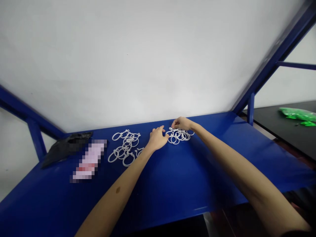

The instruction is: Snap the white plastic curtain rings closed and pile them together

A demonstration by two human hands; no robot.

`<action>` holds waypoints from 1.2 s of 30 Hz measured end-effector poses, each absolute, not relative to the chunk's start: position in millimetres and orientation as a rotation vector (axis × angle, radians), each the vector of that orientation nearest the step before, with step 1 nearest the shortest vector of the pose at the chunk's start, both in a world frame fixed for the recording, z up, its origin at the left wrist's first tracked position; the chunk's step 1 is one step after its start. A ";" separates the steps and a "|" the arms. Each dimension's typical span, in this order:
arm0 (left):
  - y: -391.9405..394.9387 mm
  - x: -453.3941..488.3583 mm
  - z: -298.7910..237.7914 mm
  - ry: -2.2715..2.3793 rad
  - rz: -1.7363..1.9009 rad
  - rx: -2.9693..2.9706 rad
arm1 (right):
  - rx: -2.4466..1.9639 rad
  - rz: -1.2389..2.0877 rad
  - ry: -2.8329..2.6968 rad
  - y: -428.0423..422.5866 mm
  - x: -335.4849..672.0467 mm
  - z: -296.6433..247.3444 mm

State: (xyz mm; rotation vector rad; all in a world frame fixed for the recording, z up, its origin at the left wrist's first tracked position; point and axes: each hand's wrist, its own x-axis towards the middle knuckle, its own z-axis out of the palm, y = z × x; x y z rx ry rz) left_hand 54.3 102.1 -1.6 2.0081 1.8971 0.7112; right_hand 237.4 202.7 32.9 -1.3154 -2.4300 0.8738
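Note:
White curtain rings with small eyelets lie in two loose groups on the blue table (168,177). My right hand (182,123) is at the back edge of the right ring pile (181,135), its fingertips pinched on a curtain ring there. To the left of that pile, my left hand (158,137) is held low with its fingers apart, the thumb near the closest rings. It holds nothing that I can see. The left ring group (127,143) is spread more widely, and my left forearm covers part of its right side.
On the left are a black plastic bag (64,148) and a blurred pink-white packet (91,158). Blue frame bars (250,107) rise at both table ends, with a pale wall (148,65) behind. At the right, a black table (276,125) carries a green bag (298,114).

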 end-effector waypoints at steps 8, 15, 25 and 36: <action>70.9 -34.9 12.3 1.839 0.825 2.032 | -1.356 0.631 -2.315 176.7 236.6 52.8; 8.9 -54.8 25.4 1.834 0.588 2.409 | -1.116 0.267 -2.208 108.6 226.6 34.3; 0.3 -21.8 24.7 1.834 0.756 2.504 | -0.894 0.670 -2.224 21.7 179.6 1.1; -7.4 -11.2 14.5 1.634 0.725 2.241 | -0.924 0.894 -1.966 31.9 189.7 8.7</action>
